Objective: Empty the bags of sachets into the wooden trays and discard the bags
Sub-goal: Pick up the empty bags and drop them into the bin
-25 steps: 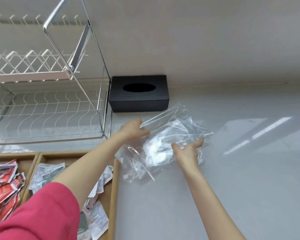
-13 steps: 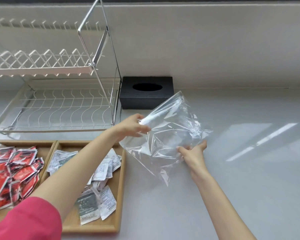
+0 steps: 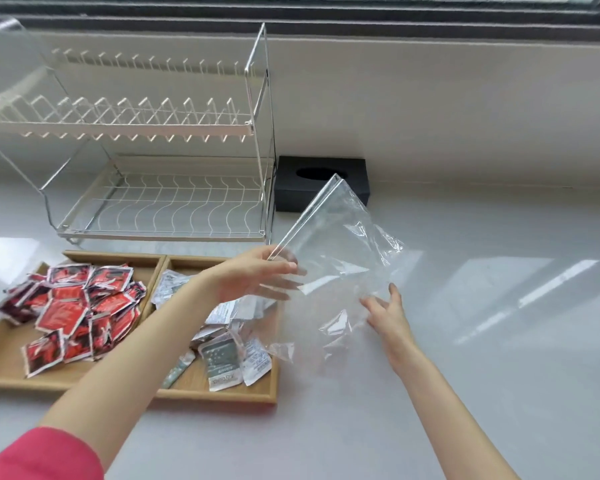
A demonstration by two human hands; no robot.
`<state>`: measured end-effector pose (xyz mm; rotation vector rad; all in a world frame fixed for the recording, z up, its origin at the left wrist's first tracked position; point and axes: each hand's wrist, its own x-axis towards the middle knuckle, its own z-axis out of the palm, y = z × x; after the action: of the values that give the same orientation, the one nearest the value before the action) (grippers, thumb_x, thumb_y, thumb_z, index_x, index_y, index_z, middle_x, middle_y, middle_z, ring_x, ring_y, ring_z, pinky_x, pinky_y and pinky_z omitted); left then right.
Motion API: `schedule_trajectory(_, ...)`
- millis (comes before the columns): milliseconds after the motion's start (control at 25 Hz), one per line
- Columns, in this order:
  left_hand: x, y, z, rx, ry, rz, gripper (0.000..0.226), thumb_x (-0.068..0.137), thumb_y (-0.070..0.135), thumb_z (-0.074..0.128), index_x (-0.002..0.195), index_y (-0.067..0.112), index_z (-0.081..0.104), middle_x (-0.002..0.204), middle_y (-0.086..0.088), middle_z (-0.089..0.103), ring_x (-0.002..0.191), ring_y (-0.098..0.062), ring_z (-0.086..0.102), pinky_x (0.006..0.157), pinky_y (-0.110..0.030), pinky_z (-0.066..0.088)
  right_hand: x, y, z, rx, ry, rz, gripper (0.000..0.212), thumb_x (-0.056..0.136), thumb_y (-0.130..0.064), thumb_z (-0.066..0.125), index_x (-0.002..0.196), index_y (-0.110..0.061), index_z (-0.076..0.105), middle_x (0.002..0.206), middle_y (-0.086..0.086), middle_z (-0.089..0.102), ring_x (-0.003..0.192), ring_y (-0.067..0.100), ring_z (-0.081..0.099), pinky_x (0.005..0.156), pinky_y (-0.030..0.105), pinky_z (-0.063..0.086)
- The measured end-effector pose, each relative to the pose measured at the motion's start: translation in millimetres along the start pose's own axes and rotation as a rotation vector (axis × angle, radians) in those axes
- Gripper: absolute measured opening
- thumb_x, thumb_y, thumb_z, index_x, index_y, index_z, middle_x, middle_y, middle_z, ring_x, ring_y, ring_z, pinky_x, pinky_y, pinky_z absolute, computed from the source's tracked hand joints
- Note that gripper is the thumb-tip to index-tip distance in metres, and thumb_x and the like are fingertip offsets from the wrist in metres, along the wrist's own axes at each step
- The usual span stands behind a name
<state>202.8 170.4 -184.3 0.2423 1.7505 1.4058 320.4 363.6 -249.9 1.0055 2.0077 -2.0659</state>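
Note:
An empty clear plastic bag (image 3: pixel 340 258) hangs in the air above the white counter, just right of the wooden tray (image 3: pixel 219 397). My left hand (image 3: pixel 253 277) pinches the bag's left corner at its zip edge, thumb on top and fingers behind the plastic. Spread fingers of my right hand (image 3: pixel 385 311) touch the bag's lower right side without gripping it. The tray's left compartment holds several red sachets (image 3: pixel 73 306). Its right compartment holds several white and grey sachets (image 3: pixel 226 355), partly hidden by my left forearm.
A two-tier wire dish rack (image 3: pixel 160 202) stands behind the tray. Next to it, against the wall, sits a black tissue box (image 3: pixel 321 171). The white counter (image 3: pixel 482 323) stretches to the right, and a window sill runs along the top.
The bag has lifted and spread out flat. My right hand has let go of its edge and spread its fingers. The view has pulled back, showing more of the tray and rack.

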Motion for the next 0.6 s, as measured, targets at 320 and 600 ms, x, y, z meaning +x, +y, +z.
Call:
schedule_trajectory(320, -58.1, -35.3, -20.4, -0.162, -0.051, 0.043, 0.02, 0.089, 0.012, 0.05, 0.091, 0.024, 0.066, 0.084, 0.01, 0.072, 0.07, -0.005, 0.068, 0.075, -0.026, 0.053, -34.3, 15.6, 44.7, 0.254, -0.371, 0.167, 0.113, 0.052, -0.065, 0.071, 0.143, -0.016, 0.027, 0.112, 0.0, 0.052, 0.089, 0.007, 0.052, 0.074, 0.025, 0.043)
schedule_trajectory(600, -124.0, -84.5, -54.4, -0.154, -0.008, 0.072, 0.04, 0.077, 0.025, 0.059, 0.115, 0.012, 0.06, 0.114, 0.011, 0.068, 0.11, -0.013, 0.056, 0.098, -0.039, 0.039, -81.5, 28.6, 87.3, 0.493, -0.25, 0.014, 0.016, 0.083, -0.01, 0.059, 0.092, -0.023, 0.055, 0.063, -0.011, 0.065, 0.055, 0.002, 0.061, 0.053, 0.013, 0.046)
